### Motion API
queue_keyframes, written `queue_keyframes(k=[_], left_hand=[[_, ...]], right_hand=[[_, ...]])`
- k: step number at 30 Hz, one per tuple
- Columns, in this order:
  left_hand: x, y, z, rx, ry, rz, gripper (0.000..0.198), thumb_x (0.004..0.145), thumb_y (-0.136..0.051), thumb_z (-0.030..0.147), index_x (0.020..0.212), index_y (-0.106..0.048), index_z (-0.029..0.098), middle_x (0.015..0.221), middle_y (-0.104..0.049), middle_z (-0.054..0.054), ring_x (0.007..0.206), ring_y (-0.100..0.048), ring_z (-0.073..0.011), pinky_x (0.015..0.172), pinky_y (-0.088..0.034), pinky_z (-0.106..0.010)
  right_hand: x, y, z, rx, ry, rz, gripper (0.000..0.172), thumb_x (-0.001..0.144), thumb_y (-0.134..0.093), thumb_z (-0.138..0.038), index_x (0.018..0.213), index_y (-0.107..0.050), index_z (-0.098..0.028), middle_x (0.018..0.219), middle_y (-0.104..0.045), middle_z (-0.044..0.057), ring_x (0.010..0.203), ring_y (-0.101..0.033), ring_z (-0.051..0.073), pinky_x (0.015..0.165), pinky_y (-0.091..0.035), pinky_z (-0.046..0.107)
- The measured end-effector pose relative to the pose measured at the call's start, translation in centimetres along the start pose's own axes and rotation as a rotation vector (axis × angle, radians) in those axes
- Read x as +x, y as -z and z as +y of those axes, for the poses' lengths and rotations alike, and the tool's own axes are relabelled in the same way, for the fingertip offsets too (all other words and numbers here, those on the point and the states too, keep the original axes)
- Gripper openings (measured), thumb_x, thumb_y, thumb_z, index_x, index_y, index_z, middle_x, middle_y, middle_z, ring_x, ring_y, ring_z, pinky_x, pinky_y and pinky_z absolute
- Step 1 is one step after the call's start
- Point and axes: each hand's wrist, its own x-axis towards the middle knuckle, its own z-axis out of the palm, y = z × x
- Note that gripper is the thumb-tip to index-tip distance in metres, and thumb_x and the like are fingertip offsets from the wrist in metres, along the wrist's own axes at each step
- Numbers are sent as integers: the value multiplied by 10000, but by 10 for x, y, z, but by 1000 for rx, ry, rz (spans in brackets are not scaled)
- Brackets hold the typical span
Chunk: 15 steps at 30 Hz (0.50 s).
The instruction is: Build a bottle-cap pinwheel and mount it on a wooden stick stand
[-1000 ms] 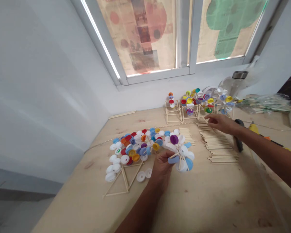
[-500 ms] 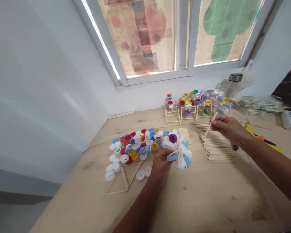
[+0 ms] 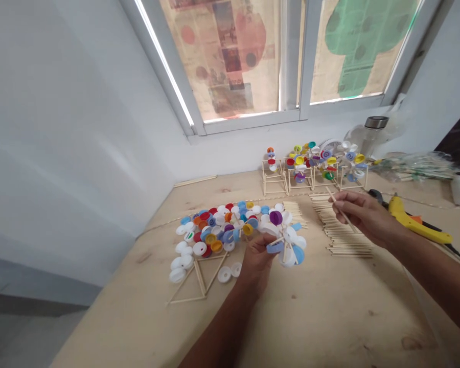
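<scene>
papered window (image 3: 230, 61) | metal-capped bottle (image 3: 372, 131) below | white fan grille (image 3: 331, 144), partly hidden

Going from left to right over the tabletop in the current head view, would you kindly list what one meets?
Flat stick frame → two loose white caps → left hand → wheel of bottle caps → right hand holding a thin stick → yellow glue gun.

Wooden tabletop (image 3: 318, 322): bottle caps (image 3: 216, 246) heaped toward left edge, flat stick frame (image 3: 200, 278) just in front. Loose sticks (image 3: 348, 245) right of caps, glue gun (image 3: 414, 223) beyond. Cap-wheel stands (image 3: 299, 160) along back edge.
</scene>
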Motion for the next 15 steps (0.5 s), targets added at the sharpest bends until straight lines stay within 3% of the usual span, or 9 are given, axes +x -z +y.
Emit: queue_keyframes(k=[3, 6, 15], left_hand=[[-3, -2, 4, -10, 13, -4, 272, 512, -886, 293, 631, -695, 141, 652, -670, -15, 636, -583, -116, 630, -442, -230], [-3, -2, 3, -24, 31, -3, 281, 499, -894, 295, 613, -687, 144, 635, -670, -14, 615, -580, -107, 614, -443, -221], [-4, -3, 3, -32, 40, 2, 317, 458, -909, 291, 588, -658, 148, 643, -686, -18, 649, -628, -138, 616, -472, -230]], right_hand=[[-11, -10, -7, -103, 2, -65, 309, 703, -690, -497, 858, -643, -234, 594, -525, -36, 465, -409, 79, 430, -309, 222], [-22, -19, -13, -269, 60, -188, 281, 741, -642, -514, 844, -685, -257, 599, -545, -22, 465, -404, 90, 419, -307, 225], [-44, -45, -29, -677, 344, -330, 235, 861, -514, -333, 925, -738, -299, 779, -716, 11, 628, -611, 155, 536, -436, 260]])
